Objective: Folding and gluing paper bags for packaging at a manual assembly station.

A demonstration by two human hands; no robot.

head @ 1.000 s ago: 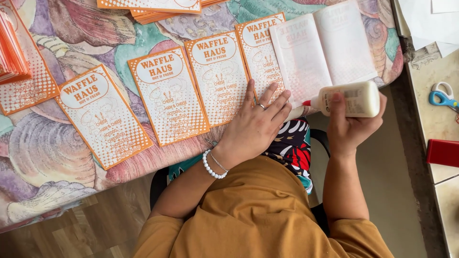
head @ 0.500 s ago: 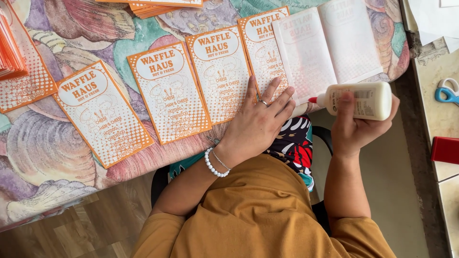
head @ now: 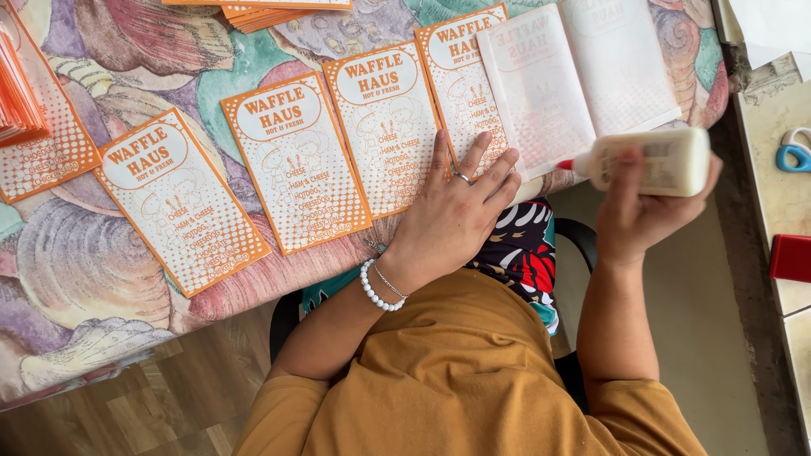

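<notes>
Glue bottle (head: 650, 162), white with a red tip, sits on its side in your right hand (head: 638, 211), which wraps around it just off the near edge of the table (head: 101, 279), nozzle aimed at the blank white sheet (head: 583, 80) lying face down at the table's near right corner.

Head view: your left hand (head: 452, 215) lies flat and relaxed, fingers spread, gripping nothing, pressing on the lower ends of two orange-and-white printed cards (head: 460, 93) beside that white sheet. A ring shows on one finger and a white bead bracelet (head: 376, 291) circles the wrist.

By the look of it, the gluing is partway: four tall, narrow cards with orange borders, an oval title panel at the top and dotted orange patterning lie fanned face up along the near edge, the white sheet overlapping the rightmost one. No glue line is visible on the sheet. More wait: an orange stack (head: 270, 13) at the far edge and another orange pile (head: 17, 97) at the left edge, above a fifth card cut off by the frame.

On the pale counter (head: 773, 127) to your right rest blue-handled scissors (head: 794, 152) and a red box (head: 790, 257).
</notes>
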